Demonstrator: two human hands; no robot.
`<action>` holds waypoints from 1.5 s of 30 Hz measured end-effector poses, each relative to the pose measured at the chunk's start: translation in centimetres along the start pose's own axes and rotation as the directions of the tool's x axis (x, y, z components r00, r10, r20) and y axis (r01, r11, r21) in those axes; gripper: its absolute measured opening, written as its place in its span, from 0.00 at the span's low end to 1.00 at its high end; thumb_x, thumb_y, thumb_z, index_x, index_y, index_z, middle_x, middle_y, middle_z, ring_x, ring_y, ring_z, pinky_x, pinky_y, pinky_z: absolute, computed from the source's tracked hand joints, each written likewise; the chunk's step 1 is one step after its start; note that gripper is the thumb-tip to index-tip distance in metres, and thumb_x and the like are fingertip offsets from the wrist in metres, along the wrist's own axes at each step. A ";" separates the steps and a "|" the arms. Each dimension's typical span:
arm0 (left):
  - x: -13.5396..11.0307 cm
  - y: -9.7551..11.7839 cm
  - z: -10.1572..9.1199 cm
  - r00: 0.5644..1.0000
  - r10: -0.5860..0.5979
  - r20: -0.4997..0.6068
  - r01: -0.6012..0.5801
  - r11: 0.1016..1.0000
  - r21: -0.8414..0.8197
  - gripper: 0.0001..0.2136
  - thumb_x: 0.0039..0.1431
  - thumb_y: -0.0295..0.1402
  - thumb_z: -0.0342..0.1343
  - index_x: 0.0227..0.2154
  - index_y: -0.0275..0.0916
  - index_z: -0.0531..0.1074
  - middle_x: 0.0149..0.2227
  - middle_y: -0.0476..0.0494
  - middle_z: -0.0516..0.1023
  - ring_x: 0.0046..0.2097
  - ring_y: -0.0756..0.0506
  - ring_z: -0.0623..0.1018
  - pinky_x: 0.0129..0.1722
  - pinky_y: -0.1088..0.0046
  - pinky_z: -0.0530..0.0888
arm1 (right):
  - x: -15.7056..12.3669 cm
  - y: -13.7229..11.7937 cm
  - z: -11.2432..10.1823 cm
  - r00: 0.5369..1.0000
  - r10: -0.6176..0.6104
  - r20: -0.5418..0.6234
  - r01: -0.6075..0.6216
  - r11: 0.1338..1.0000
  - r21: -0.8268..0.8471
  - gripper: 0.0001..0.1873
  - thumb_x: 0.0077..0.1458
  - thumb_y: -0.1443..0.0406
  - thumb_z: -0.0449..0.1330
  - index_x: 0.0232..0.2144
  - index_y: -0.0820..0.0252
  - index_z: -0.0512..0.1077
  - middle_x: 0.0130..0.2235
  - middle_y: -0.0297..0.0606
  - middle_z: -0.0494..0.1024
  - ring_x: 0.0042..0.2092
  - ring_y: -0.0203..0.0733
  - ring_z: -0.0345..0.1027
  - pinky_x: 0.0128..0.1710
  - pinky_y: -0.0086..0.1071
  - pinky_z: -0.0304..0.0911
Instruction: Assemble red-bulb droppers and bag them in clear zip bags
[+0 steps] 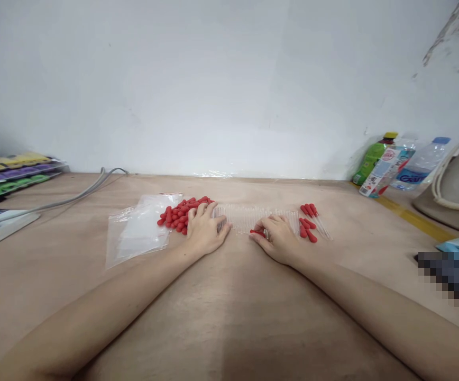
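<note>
While the right hand (280,238) pinches a red rubbery bulb (257,232), the left hand (205,228), hold unclear, could nudge slim clear-plastic tubes (243,217) askew.

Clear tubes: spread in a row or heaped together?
Spread in a row: the clear tubes lie side by side, from the left hand to beyond the right hand.

Red bulbs (178,216): dozens; clear tubes (243,219): dozens.
</note>
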State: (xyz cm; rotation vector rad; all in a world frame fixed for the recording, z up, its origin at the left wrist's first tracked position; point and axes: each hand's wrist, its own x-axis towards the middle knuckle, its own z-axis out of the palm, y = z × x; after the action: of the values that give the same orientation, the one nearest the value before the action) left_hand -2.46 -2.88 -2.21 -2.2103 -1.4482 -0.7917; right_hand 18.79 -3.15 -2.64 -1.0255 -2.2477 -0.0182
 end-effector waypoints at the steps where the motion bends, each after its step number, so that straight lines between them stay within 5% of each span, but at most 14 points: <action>1: 0.0 0.1 -0.2 1.000 0.012 0.000 -0.012 1.000 0.006 0.13 0.56 0.41 0.49 0.30 0.43 0.76 0.51 0.40 0.66 0.49 0.34 0.62 0.43 0.51 0.58 | 0.0 0.0 -0.1 1.000 -0.001 0.003 0.001 1.000 -0.004 0.06 0.53 0.62 0.55 0.27 0.59 0.63 0.29 0.37 0.73 0.34 0.41 0.62 0.37 0.37 0.51; 8: -0.6 0.7 -1.4 0.992 0.116 -0.054 -0.120 0.989 -0.083 0.11 0.55 0.37 0.50 0.24 0.40 0.74 0.45 0.44 0.71 0.47 0.38 0.65 0.45 0.54 0.57 | -0.1 -0.1 -0.1 1.000 0.006 -0.015 -0.006 1.000 0.003 0.07 0.52 0.62 0.55 0.27 0.59 0.64 0.29 0.36 0.73 0.34 0.41 0.62 0.38 0.37 0.51; 11: -0.8 1.1 -1.9 0.998 0.043 -0.050 -0.046 0.997 -0.063 0.10 0.53 0.39 0.51 0.25 0.39 0.71 0.38 0.42 0.72 0.42 0.40 0.67 0.42 0.58 0.59 | -0.1 0.1 0.0 0.999 0.002 -0.035 -0.002 1.000 0.016 0.06 0.53 0.62 0.55 0.29 0.59 0.65 0.31 0.37 0.74 0.34 0.41 0.63 0.38 0.37 0.52; 15: -0.9 1.6 -2.5 0.995 -0.060 0.084 0.054 0.995 0.079 0.15 0.51 0.45 0.51 0.25 0.37 0.69 0.32 0.40 0.69 0.39 0.39 0.66 0.38 0.61 0.60 | -0.2 0.3 0.1 0.999 -0.009 -0.040 0.009 1.000 -0.008 0.08 0.53 0.62 0.55 0.34 0.61 0.67 0.32 0.38 0.75 0.36 0.42 0.63 0.39 0.37 0.51; 29: -0.3 2.4 -4.7 0.917 -0.070 0.392 -0.034 0.967 0.251 0.13 0.52 0.34 0.48 0.18 0.33 0.71 0.26 0.36 0.71 0.34 0.39 0.68 0.35 0.61 0.62 | -0.1 0.5 0.4 0.996 -0.059 -0.065 0.057 0.997 -0.043 0.09 0.55 0.62 0.53 0.30 0.60 0.71 0.29 0.39 0.74 0.34 0.40 0.63 0.36 0.35 0.52; 35: 0.1 1.9 -3.9 0.971 0.089 0.222 -0.133 0.973 0.187 0.12 0.57 0.34 0.47 0.24 0.33 0.70 0.29 0.38 0.69 0.36 0.41 0.67 0.35 0.64 0.63 | -0.1 0.4 0.3 0.998 -0.028 -0.065 0.030 0.999 0.028 0.09 0.56 0.64 0.50 0.31 0.60 0.70 0.31 0.38 0.74 0.33 0.38 0.65 0.35 0.33 0.55; 39: -0.1 1.3 -2.1 0.958 0.233 0.167 -0.256 0.958 0.131 0.11 0.60 0.33 0.46 0.29 0.32 0.68 0.32 0.39 0.68 0.37 0.42 0.65 0.35 0.65 0.64 | 0.0 0.5 0.2 0.997 0.016 -0.081 -0.006 0.992 0.127 0.07 0.56 0.65 0.51 0.33 0.59 0.69 0.32 0.37 0.74 0.34 0.38 0.67 0.35 0.33 0.57; 45: 0.0 0.9 -1.2 0.950 0.294 0.105 -0.302 0.950 0.081 0.10 0.61 0.32 0.44 0.29 0.33 0.67 0.32 0.40 0.66 0.37 0.42 0.65 0.36 0.66 0.64 | 0.1 0.8 0.3 0.989 0.084 -0.125 -0.053 0.972 0.231 0.07 0.54 0.65 0.53 0.35 0.60 0.69 0.32 0.38 0.74 0.34 0.38 0.67 0.33 0.32 0.61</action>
State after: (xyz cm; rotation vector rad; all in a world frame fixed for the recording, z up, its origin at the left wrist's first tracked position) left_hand -1.95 -3.96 -1.26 -2.3415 -1.1244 -0.5139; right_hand 19.08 -2.43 -2.97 -0.9487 -2.0372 0.1904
